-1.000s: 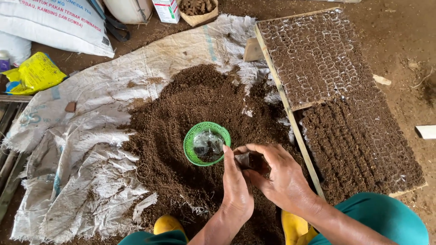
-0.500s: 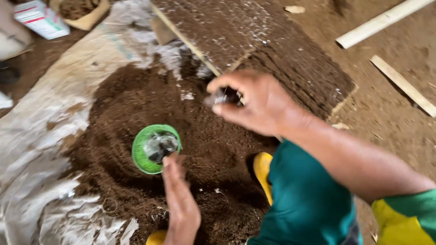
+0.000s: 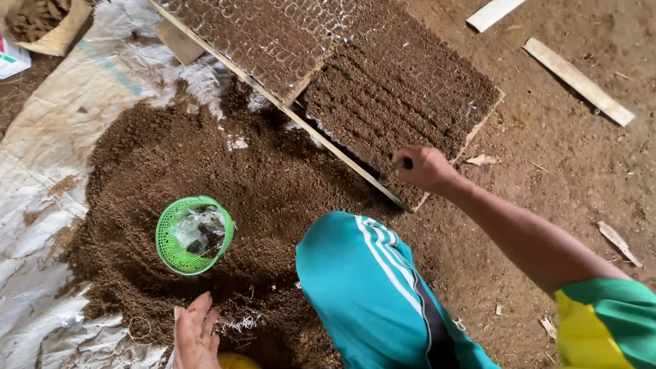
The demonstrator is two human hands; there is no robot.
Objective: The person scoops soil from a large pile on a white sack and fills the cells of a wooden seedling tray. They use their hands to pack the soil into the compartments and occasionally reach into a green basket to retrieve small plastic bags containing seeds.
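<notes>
one small dark soil-filled pouch point(image 3: 402, 164) between fingers point(image 3: 412, 158)

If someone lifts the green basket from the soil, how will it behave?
The green basket looks like thin plastic mesh, so it is probably light and slightly flexible. It holds only crumpled clear plastic, adding little weight. Sitting on loose soil, it may tip easily if pushed.

Bare earth floor point(image 3: 560, 171) — carrying a spread woven sheet point(image 3: 48, 178) heaped with brown soil point(image 3: 273, 184), soil-filled seedling trays point(image 3: 403, 96), and two loose wooden slats point(image 3: 581, 82).
</notes>
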